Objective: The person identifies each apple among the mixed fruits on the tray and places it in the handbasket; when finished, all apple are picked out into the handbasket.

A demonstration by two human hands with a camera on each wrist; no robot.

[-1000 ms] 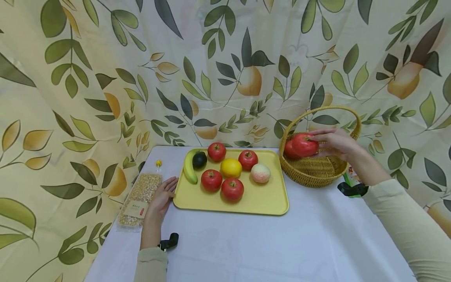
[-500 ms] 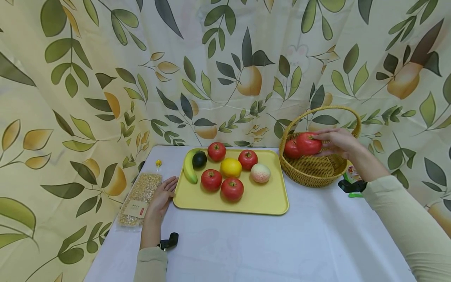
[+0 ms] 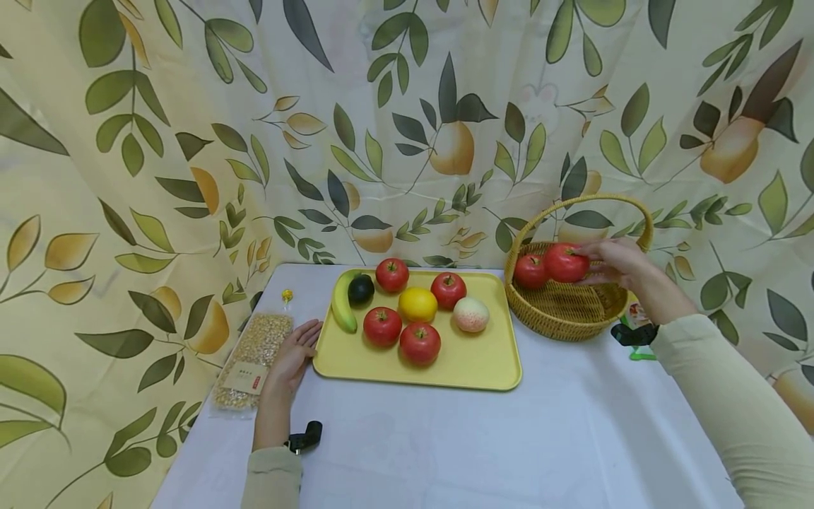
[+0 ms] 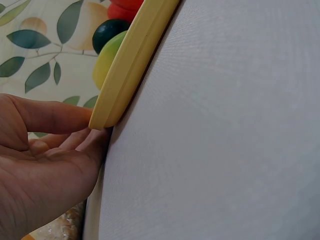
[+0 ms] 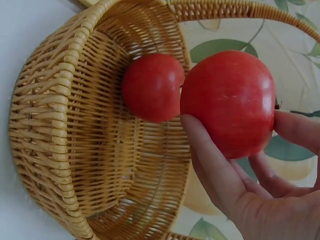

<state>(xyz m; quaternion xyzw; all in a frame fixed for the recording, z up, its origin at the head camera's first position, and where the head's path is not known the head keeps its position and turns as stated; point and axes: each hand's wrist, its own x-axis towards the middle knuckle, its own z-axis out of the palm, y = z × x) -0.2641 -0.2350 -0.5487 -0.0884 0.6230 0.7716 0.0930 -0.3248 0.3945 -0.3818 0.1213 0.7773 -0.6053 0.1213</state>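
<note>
A red apple (image 5: 227, 102) is held between the thumb and fingers of my right hand (image 3: 613, 261), inside the wicker basket's (image 3: 559, 329) handle arch. Another red apple (image 5: 154, 87) lies in the basket, just left of the held one in the head view. My left hand (image 3: 295, 353) touches the left edge of the yellow tray (image 3: 477, 367), its fingers fairly straight and its thumb at the rim. On the tray are several red apples (image 3: 420, 344), a yellow lemon (image 3: 417, 304), a pale speckled peach (image 3: 470, 314), a banana (image 3: 343, 304) and a dark avocado (image 3: 361, 289).
Left of the tray lies a clear bag of pale kernels (image 3: 251, 360), partly behind my left hand, with a yellow-topped lollipop (image 3: 287, 295) beyond it. A green-edged packet (image 3: 636, 318) sits right of the basket, partly hidden by my right wrist. A patterned curtain (image 3: 407, 141) hangs behind.
My right hand has moved slightly right with its apple, exposing more of the other apple in the basket. The left hand has stayed at the tray's edge.
</note>
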